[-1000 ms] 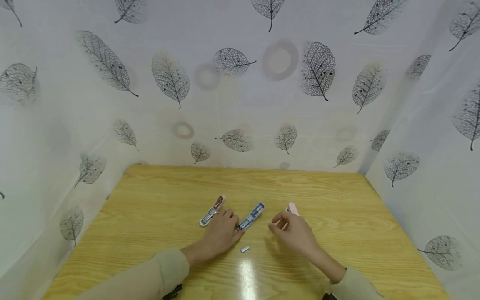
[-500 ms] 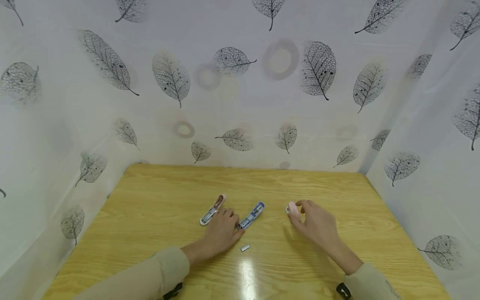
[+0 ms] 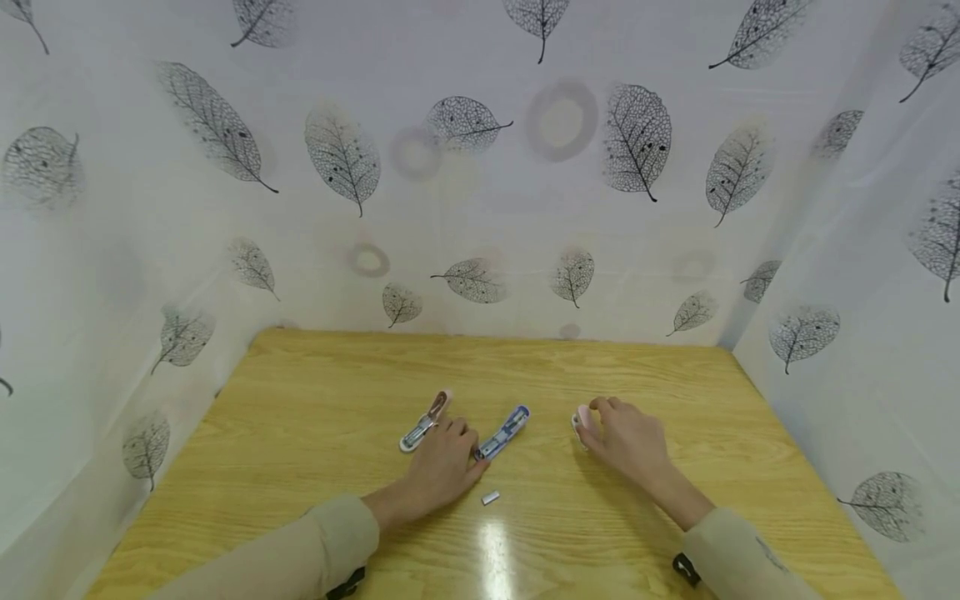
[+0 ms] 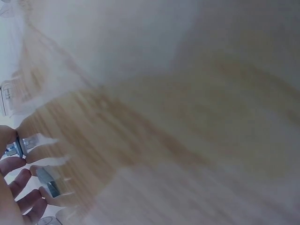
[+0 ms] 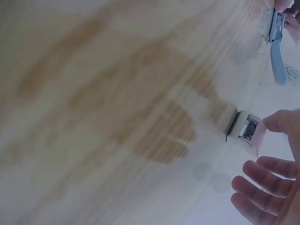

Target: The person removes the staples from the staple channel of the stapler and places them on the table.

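Note:
My left hand (image 3: 438, 467) pinches the near end of an opened blue stapler (image 3: 506, 429) between thumb and index finger. The stapler's top is swung back, baring the metal magazine. Just beyond my left fingers lies a second opened stapler (image 3: 426, 423), white with a pinkish top. In the left wrist view a grey block (image 4: 48, 181) shows at my fingertips; I cannot tell its kind. My right hand (image 3: 630, 442) holds a small pink stapler (image 3: 583, 418) by thumb and index finger. In the right wrist view this pink stapler (image 5: 249, 129) shows its front end, other fingers spread below.
A short silver strip of staples (image 3: 490, 497) lies on the wooden table (image 3: 360, 367), near my left thumb. Behind and on both sides hangs a white curtain (image 3: 480, 192) printed with dark leaves.
My right hand has moved right and taken hold of the pink stapler, which now looks slightly turned. My left hand and the blue stapler have stayed in place.

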Demonstrator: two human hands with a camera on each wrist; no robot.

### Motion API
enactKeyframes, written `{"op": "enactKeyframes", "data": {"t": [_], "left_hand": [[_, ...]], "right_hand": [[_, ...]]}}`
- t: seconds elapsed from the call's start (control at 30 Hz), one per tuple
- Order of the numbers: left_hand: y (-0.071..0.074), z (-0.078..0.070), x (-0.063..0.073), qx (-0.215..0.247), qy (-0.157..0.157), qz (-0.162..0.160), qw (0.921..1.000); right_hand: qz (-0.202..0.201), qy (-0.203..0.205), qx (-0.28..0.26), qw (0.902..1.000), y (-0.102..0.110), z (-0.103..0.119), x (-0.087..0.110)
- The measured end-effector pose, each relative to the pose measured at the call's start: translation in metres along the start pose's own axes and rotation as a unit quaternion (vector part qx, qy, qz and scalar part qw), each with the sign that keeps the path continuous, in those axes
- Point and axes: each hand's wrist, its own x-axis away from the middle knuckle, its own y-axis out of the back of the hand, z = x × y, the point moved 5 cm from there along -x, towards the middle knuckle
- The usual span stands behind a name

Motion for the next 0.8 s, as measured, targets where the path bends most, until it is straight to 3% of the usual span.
{"op": "enactKeyframes", "data": {"t": [0.33,0.57,0.8], "left_hand": [[0.003,-0.001,0.002,0.018,-0.005,-0.006,0.9998],[0.005,0.000,0.006,0.059,0.004,-0.011,0.9982],[0.017,-0.008,0.006,0.081,0.011,-0.029,0.9962]], "right_hand": [[0.018,0.004,0.004,0.9998,-0.002,0.001,-0.002],[0.022,0.045,-0.002,0.9987,0.002,-0.001,0.001],[0.030,0.085,-0.003,0.9960,0.006,-0.008,0.005]]}}
